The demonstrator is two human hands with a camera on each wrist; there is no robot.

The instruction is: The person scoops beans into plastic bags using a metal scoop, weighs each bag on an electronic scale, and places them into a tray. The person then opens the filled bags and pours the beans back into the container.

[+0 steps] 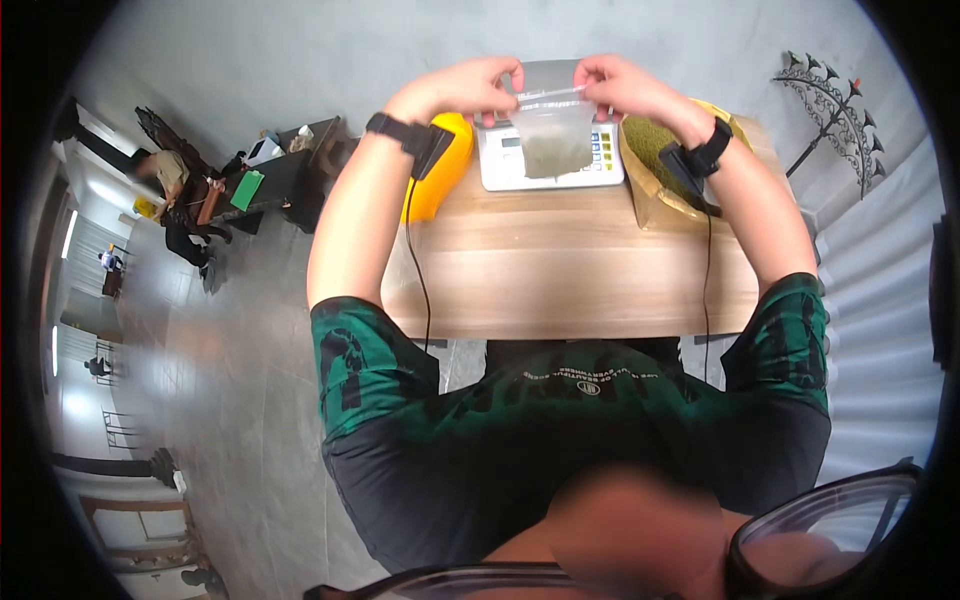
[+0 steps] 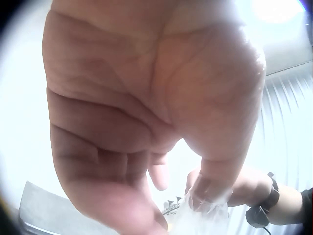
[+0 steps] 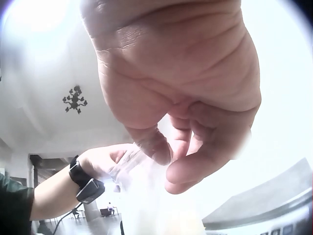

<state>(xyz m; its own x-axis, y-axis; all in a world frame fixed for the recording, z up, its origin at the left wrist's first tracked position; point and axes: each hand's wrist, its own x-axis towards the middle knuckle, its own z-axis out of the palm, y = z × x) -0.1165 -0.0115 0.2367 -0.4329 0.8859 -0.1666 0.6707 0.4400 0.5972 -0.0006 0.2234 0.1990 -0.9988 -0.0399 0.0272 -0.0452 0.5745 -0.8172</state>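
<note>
A clear zip bag (image 1: 552,125) with greenish powder in its lower half hangs above a white digital scale (image 1: 548,160) on the wooden table (image 1: 560,270). My left hand (image 1: 490,92) pinches the bag's top left corner and my right hand (image 1: 605,85) pinches the top right corner, both along the zip strip. In the left wrist view the thumb (image 2: 215,181) presses on the crinkled bag (image 2: 203,215). The right wrist view shows the right thumb and fingers (image 3: 168,152) closed on the bag's edge (image 3: 134,169), with the left hand (image 3: 105,161) opposite.
A yellow object (image 1: 440,165) lies left of the scale. A large bag of green powder (image 1: 665,160) sits to the right of it. A dark side table (image 1: 285,175) and a seated person (image 1: 175,190) are far left. A black iron candle stand (image 1: 830,100) is at the right.
</note>
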